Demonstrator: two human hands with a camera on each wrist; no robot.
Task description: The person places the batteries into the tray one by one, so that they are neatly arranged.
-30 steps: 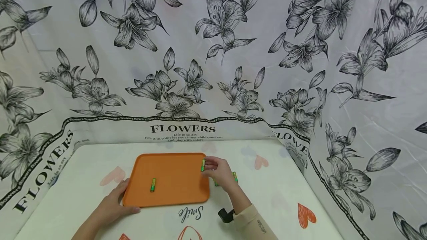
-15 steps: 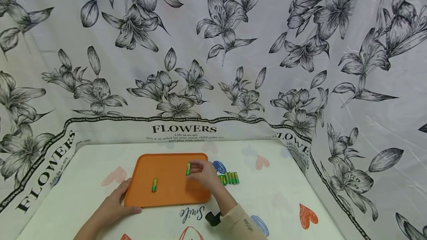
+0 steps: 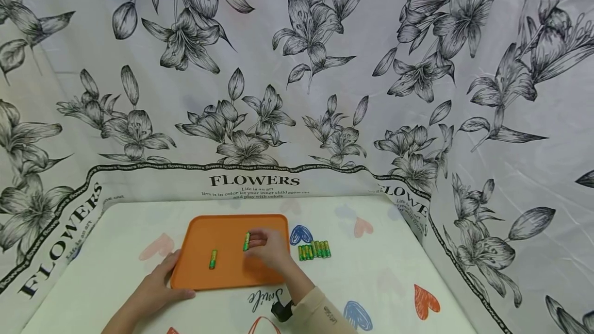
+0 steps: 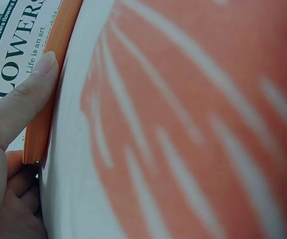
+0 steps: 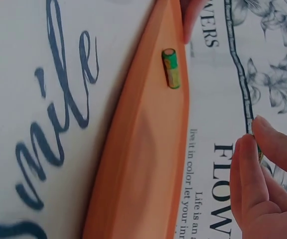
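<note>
An orange tray [image 3: 227,226] lies on the table, its near left corner held by my left hand [image 3: 158,285]. The left wrist view shows the thumb [image 4: 43,67] against the tray's outer side and the other fingers curled at its corner. One green battery [image 3: 213,259] lies on the left part of the tray. Over the tray's middle right, my right hand [image 3: 271,251] pinches a second green battery [image 3: 246,241] between thumb and fingertips. In the right wrist view that held battery is mostly hidden by the fingers [image 5: 253,174].
Several green batteries [image 3: 314,250] stand side by side in a row on the table, right of the tray. The white tablecloth [image 3: 385,272] has printed hearts and lettering. A flower-patterned curtain [image 3: 260,117] rises behind the table.
My right hand has carried the pinched battery left, from the tray's right edge to over its middle right. The row of batteries behind it has come into view. My left hand stays put.
</note>
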